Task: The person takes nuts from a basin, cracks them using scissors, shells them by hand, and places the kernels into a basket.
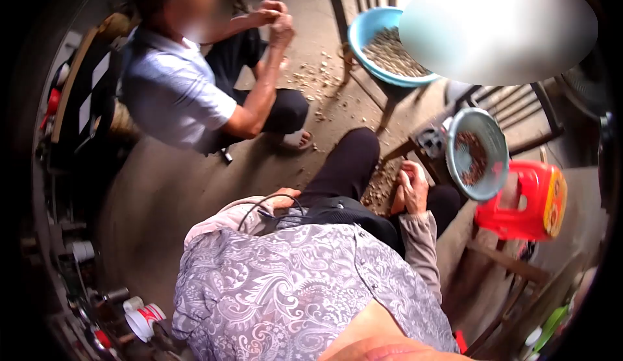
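Observation:
My left hand (283, 198) rests at the top of my dark-trousered left thigh, its visible part lying flat beside a black cord. Over toward my right knee is my right hand (414, 188), with its fingers curled together. A small reddish spot shows at its fingertips, too small to name. Shells or husks (379, 186) are scattered on the floor just left of it. A pale blue-green basin (498, 150) with reddish-brown pieces stands near that hand, tilted in view. Farther off, a light blue basin (355, 33) on a chair holds many tan pods that look like peanuts.
At the upper left a person (172, 82) sits low, hands together in front. Pods or shells (315, 83) litter the floor between us. A red plastic stool (509, 215) stands at the right, near wooden chairs. Containers, including a white-and-red cup (139, 325), line the left side.

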The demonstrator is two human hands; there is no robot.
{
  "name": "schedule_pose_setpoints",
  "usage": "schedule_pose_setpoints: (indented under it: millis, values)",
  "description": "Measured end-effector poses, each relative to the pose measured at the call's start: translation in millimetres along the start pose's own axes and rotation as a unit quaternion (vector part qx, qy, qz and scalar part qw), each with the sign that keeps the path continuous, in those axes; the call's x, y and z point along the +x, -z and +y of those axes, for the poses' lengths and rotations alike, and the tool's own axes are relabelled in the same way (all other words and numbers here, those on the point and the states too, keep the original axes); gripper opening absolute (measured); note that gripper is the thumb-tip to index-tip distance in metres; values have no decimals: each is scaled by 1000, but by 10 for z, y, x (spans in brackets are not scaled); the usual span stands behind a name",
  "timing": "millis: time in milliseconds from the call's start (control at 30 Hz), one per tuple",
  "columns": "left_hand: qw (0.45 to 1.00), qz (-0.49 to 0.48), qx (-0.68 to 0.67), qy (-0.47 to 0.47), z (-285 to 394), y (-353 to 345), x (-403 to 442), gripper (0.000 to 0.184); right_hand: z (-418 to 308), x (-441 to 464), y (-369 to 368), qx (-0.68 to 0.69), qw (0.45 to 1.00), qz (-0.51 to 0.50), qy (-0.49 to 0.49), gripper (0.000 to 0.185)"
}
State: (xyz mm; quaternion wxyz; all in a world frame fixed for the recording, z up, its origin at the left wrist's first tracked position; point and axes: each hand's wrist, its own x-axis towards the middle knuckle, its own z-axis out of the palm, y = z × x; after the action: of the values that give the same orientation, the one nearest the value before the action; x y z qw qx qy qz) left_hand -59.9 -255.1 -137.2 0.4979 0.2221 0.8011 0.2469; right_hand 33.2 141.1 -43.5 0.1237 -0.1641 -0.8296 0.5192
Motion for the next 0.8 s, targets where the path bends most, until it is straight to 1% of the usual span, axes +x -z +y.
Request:
schedule_pose_setpoints:
  millis: [67,133,167,200,267,300,400,433,533,733,800]
  values:
    - [999,-4,-3,-40,43,80,-54,37,284,34,-60,5,1000,3,27,18]
    - [998,4,-11,-69,-16,57,-80,36,81,33,-40,37,999,-1,13,18]
    - [995,29,0,-100,-206,-41,16,33,60,39,-26,8,1000,-8,28,17]
    - [990,56,12,-130,-233,-63,27,31,13,15,-8,25,1000,-17,4,18]
    - [992,63,-4,-106,-237,-92,29,31,-82,35,-17,62,997,-23,-39,21]
    - [994,52,13,-100,-223,-73,42,30,-56,39,-24,62,997,-23,-40,21]
    - [996,34,-2,-83,-120,-27,-6,29,5,59,-48,16,1000,-16,5,17]
    - [995,40,-7,-96,-166,-55,34,28,21,59,-61,44,998,-16,-36,21]
    - [995,46,-21,-89,-155,-65,36,29,-39,67,-53,18,1000,-18,-15,21]
    - [998,33,12,-48,-116,-82,14,31,-108,71,-42,18,999,-24,-11,21]
    - [998,21,28,-54,-133,-81,35,31,-133,63,-34,44,998,-24,-29,21]
